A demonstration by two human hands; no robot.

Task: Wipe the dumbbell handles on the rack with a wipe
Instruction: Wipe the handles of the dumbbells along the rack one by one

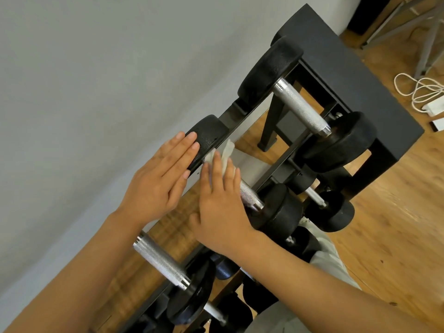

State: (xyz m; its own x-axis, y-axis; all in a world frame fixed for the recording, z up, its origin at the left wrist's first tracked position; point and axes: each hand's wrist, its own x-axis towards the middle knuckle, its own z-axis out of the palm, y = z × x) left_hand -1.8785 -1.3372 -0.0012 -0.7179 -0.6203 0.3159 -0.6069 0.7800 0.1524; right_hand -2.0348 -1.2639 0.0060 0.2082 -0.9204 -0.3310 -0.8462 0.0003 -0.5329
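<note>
The wipe (223,156) is pressed on the middle dumbbell's handle (249,194) by the flat right hand (222,200), the far plate (206,138) is steadied by the open left hand (163,174), so the unpinched wipe may slip off.

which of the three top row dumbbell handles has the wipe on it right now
The middle handle, under the right hand pressing the wipe; the other two are bare.

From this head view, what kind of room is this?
Probably a home gym corner or small workout room. A tiered black rack holds dumbbells with knurled chrome handles against a plain wall. The wood floor and a white power strip with a coiled cord suggest a home rather than a commercial gym.
</note>
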